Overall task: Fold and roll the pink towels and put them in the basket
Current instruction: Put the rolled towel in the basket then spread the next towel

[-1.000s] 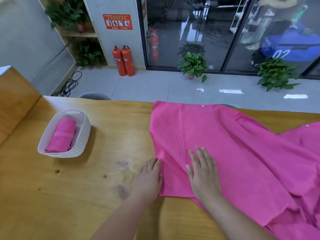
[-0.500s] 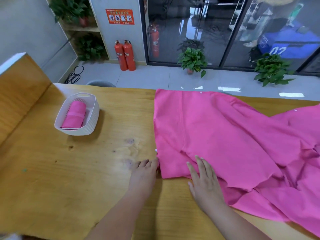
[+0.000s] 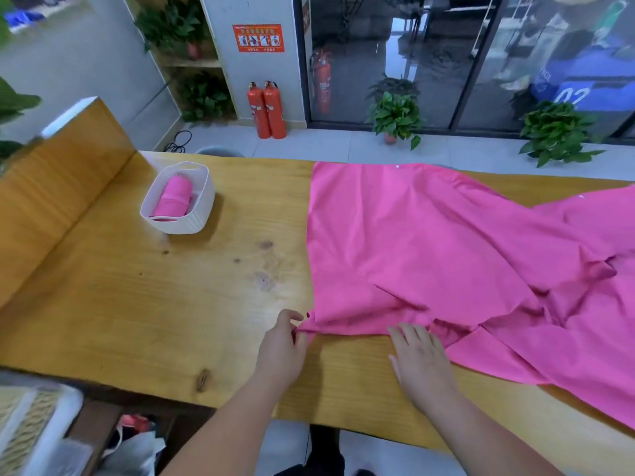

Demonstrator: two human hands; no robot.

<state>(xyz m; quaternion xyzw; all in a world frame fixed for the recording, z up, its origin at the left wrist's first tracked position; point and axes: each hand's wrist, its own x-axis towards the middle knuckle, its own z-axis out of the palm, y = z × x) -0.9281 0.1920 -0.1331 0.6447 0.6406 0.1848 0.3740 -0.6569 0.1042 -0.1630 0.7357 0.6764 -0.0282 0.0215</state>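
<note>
Wooden counter [image 3: 137, 304] fills most of the view, with a tiled floor and dark glass doors behind it at 12 o'clock. Two red fire extinguishers [image 3: 268, 111] stand against the wall at about 11, under a red sign [image 3: 258, 37], and there's a potted plant [image 3: 395, 115] by the glass, plus another plant [image 3: 553, 132] out at 1 o'clock. The big pink towel [image 3: 429, 252] lies spread over the counter from the middle out toward 3 o'clock. Its left side is pretty flat, but the right side is all wrinkled and bunched, and the cloth overlaps itself there, so I honestly can't tell if that's one towel or two. Over at 10 o'clock sits the white basket [image 3: 202, 214], well apart from the big towel, with a rolled towel [image 3: 173, 197] already lying inside it. Both hands are down at 6 o'clock near the counter's front edge. The left grip [image 3: 280, 345] is pinching the towel's near left corner between thumb and fingers, and the corner is pulled into a little point. The right grip [image 3: 421, 359] is released, palm down with fingers straight and slightly spread, fingertips right at the towel's near edge, just to the right of the left one. Some blurry clutter shows below the counter at 7 o'clock, too fuzzy to make out.
</note>
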